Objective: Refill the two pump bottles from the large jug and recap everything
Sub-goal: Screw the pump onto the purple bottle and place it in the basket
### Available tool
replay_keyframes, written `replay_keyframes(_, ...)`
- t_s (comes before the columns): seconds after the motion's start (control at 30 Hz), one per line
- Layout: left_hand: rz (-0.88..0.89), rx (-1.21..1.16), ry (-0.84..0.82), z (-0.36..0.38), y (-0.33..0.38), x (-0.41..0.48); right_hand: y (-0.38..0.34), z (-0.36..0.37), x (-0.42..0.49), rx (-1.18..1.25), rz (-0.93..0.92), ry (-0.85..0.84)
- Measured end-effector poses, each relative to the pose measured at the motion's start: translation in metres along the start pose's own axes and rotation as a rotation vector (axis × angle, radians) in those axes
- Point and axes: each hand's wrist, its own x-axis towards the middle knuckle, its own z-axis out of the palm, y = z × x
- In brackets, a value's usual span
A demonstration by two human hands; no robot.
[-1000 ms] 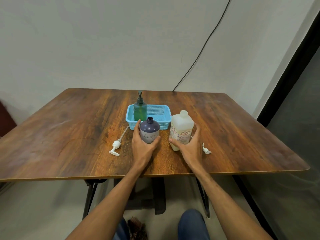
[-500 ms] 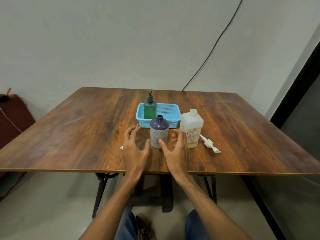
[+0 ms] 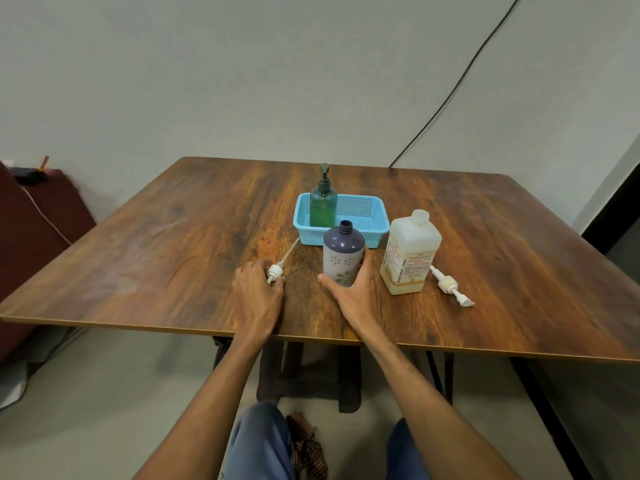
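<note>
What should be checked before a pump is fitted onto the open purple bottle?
1. Purple bottle upright on the table, neck open: ok.
2. Right hand has a grip round the purple bottle, thumb on one side, fingers on the other: ok.
3. Left hand on the left pump: touching it; firm grip cannot tell.
4. Fill level in the purple bottle: cannot tell, its wall is opaque.
5. Jug upright and apart from the right hand: ok.
6. Green bottle in the basket, pump fitted: ok.
</note>
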Motion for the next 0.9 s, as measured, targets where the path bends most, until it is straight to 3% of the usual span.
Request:
replay_keyframes(0.5,0.114,-0.411,0.247,-0.036,0.033,0.003,0.002,-0.001,0.000,0.019,0.012,0.001)
replay_keyframes(0.67,0.155,-0.535,0.215,-0.051,0.063,0.009,-0.001,-0.004,-0.002,0.022,0.009,-0.010)
replay_keyframes(0.9,0.226,-0.476,0.154,-0.064,0.103,0.017,-0.006,-0.007,-0.006,0.004,-0.029,0.002)
